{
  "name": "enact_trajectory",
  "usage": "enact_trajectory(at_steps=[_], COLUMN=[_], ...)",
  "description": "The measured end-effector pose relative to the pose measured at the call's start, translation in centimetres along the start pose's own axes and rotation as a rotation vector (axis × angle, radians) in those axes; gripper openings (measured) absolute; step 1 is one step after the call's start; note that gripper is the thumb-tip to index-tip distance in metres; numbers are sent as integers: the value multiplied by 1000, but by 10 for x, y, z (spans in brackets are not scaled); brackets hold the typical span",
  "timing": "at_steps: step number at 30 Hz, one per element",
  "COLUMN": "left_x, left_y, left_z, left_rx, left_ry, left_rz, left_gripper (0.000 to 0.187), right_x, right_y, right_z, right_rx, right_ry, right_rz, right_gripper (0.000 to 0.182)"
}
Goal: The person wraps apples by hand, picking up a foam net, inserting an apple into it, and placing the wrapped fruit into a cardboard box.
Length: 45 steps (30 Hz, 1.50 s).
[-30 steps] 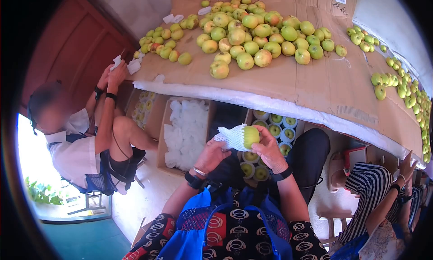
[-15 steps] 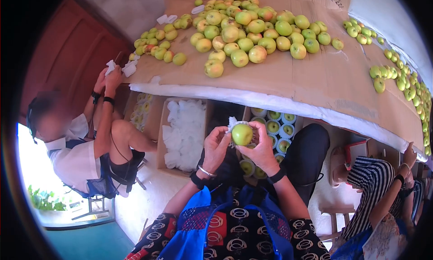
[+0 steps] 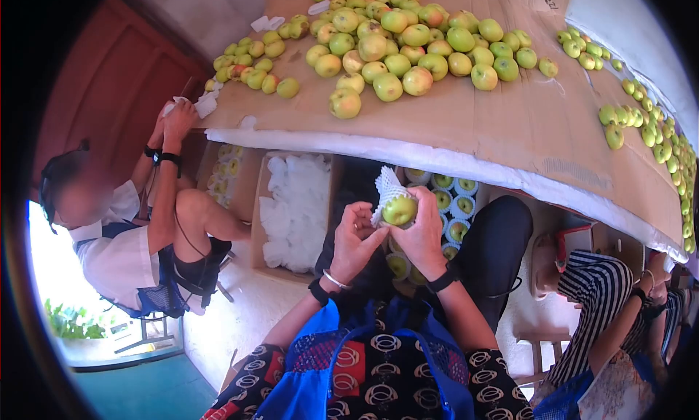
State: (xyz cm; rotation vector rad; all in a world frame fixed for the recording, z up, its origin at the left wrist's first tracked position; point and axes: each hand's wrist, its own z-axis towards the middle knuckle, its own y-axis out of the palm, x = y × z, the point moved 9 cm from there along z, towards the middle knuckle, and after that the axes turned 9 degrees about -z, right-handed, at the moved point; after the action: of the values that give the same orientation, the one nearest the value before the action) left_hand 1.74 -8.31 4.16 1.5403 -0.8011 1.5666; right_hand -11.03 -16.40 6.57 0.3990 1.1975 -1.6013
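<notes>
My right hand (image 3: 422,234) grips a green apple (image 3: 399,211), with its fingers round the far side and thumb below. A white foam net sleeve (image 3: 389,183) covers part of the apple and flares up past it, its loose end pointing away from me. My left hand (image 3: 355,239) is just left of the sleeve, fingers loosely bent and apart from the thumb, whose tip comes close under the apple. Below my hands, a box of apples in foam sleeves (image 3: 463,206) stands between my knees, partly hidden by the hands and the table.
A large pile of apples (image 3: 389,87) lies on the cardboard-covered table (image 3: 291,118). Left of my legs is a carton of white foam sleeves (image 3: 295,216). One person (image 3: 120,252) sits at the left, hands at the table edge; another in striped clothing (image 3: 597,289) sits at the right.
The foam sleeve now opens out above and over the left of the apple. My left hand has come off the apple, which sits further right in my right hand.
</notes>
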Motion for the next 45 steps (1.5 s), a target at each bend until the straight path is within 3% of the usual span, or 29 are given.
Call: enact_trajectory(at_steps=[2,4,8,10,14,16,20,22,25,28,32,35,38,41,43,45], left_x=[-3,-28,-35,-47,-49,-38,-37,-28,-35,-44,-56,-66,-65,-51,-36,-24], left_y=[1,9,8,12,-6,-17,-21,-19,-21,-27,-36,-42,-44,-44,-43,-36], left_z=[4,7,9,2,5,10,4,5,4,5,4,4,9,9,10,7], left_rx=[19,-81,-55,22,122,25,7,-29,9,57,125,184,155,177,166,119], left_ry=[-24,-298,-240,-412,-320,-185,-210,-149,-232,-191,-247,-280,-182,-113,-2,24], left_rz=[-154,-334,-289,-589,-616,-485,-447,-395,-461,-415,-345,-481,-506,-375,-126,20], left_gripper=[37,43,45,42,40,42,46,48,50,49,47,47,48,50,50,50], right_x=[0,-1,-7,-6,-9,19,31,29,21,10,1,-4,-1,-1,2,6], right_y=[0,2,10,17,18,48,49,42,29,27,29,36,40,41,33,41], right_z=[2,5,5,2,-3,-17,-19,-15,-12,-10,-15,-23,-27,-27,-22,-25], right_rx=[5,13,2,-50,-96,-301,-295,-279,-179,-199,-193,-199,-241,-270,-239,-290], right_ry=[26,42,-2,6,-59,276,302,243,157,106,33,-39,10,-8,119,148], right_rz=[-14,-17,-82,-89,21,630,663,501,378,390,383,351,334,254,287,323], right_gripper=[63,62,62,62,55,38,21,13,9,7,10,13,13,24,41,48])
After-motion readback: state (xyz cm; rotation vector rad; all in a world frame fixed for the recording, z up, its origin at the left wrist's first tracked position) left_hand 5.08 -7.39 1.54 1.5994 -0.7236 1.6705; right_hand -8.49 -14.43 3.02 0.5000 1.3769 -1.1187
